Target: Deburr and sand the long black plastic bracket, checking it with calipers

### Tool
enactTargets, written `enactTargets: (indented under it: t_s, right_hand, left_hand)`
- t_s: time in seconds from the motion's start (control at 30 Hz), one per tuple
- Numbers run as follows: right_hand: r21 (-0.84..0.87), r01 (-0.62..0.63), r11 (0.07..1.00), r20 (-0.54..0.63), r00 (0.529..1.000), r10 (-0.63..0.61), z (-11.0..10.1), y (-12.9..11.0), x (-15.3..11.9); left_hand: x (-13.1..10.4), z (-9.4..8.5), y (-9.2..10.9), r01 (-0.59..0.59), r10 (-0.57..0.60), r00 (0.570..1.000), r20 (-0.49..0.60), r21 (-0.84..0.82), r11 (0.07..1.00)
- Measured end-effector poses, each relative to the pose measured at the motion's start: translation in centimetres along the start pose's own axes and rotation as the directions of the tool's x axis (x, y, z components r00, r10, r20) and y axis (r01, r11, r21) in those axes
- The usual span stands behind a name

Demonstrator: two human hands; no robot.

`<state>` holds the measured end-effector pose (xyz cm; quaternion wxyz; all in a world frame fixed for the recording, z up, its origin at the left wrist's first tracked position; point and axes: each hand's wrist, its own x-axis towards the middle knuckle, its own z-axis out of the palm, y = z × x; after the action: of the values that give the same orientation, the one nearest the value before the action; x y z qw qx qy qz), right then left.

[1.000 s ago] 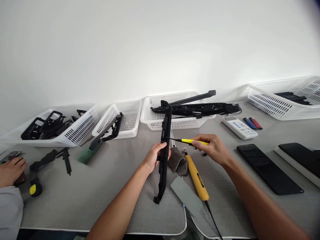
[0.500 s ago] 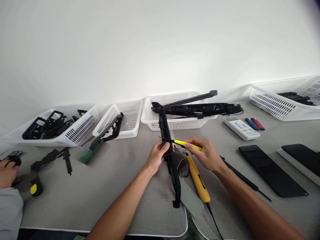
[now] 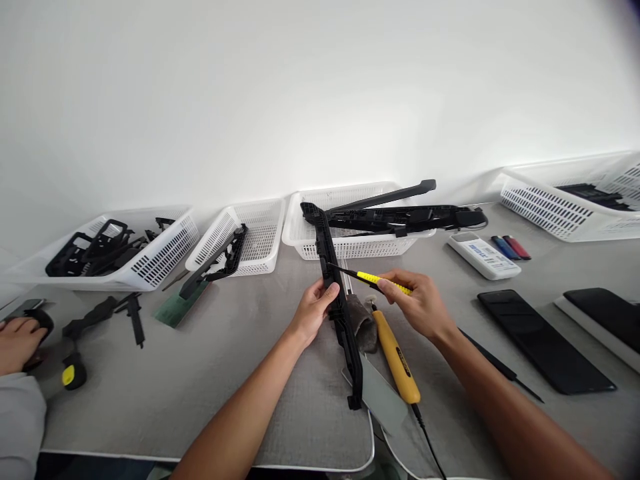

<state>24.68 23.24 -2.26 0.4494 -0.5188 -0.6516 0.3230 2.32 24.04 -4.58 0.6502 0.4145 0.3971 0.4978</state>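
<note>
My left hand (image 3: 314,311) grips a long black plastic strip (image 3: 345,333) near its middle, thumb on top. The strip is held lengthwise, its far end in front of a white basket (image 3: 355,249). In my right hand (image 3: 417,303) is a yellow-handled knife (image 3: 369,277), its thin dark tip pointing left at the strip, just above my left thumb. Below the knife, a yellow corded tool (image 3: 397,357) lies on the table beside a dark grey rolled piece (image 3: 363,323).
White baskets with black parts stand along the wall, one at far right (image 3: 550,210). A phone-like black slab (image 3: 545,340), a white device (image 3: 484,256) and a thin black tool (image 3: 493,360) lie at right. Another person's hand (image 3: 20,343) is at far left.
My right hand and the knife have moved slightly right, and the tip now sits a little further up the strip. The strip has shifted slightly. The other person's hand has moved a little.
</note>
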Motion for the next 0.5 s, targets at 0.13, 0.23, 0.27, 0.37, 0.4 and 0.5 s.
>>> enactTargets:
  t_s: [0.13, 0.23, 0.27, 0.37, 0.4, 0.5]
  right_hand:
    - [0.003, 0.010, 1.000, 0.030, 0.999, -0.010, -0.12, 0.09, 0.08]
    - [0.007, -0.015, 1.000, -0.006, 1.000, 0.015, -0.46, 0.23, 0.20]
    - [0.012, -0.019, 1.000, 0.001, 1.000, 0.019, -0.59, 0.24, 0.24]
    - [0.020, -0.005, 1.000, 0.078, 0.997, 0.003, -0.85, 0.13, 0.32]
    - [0.019, 0.002, 1.000, 0.105, 0.994, -0.004, -0.87, 0.08, 0.32]
    - [0.012, 0.013, 1.000, 0.151, 0.988, -0.014, -0.83, 0.06, 0.31]
  left_hand:
    - [-0.09, 0.05, 0.19, 0.019, -0.019, 1.000, -0.011, -0.013, 1.000]
    - [-0.22, 0.09, 0.46, 0.059, -0.059, 0.998, -0.016, -0.004, 0.998]
    - [-0.26, 0.09, 0.55, 0.070, -0.070, 0.997, -0.017, -0.001, 0.998]
    - [-0.35, 0.05, 0.69, 0.076, -0.076, 0.997, -0.031, 0.002, 0.997]
    - [-0.36, 0.03, 0.69, 0.072, -0.071, 0.997, -0.039, 0.006, 0.997]
    - [-0.35, -0.08, 0.56, 0.066, -0.064, 0.996, -0.058, 0.040, 0.997]
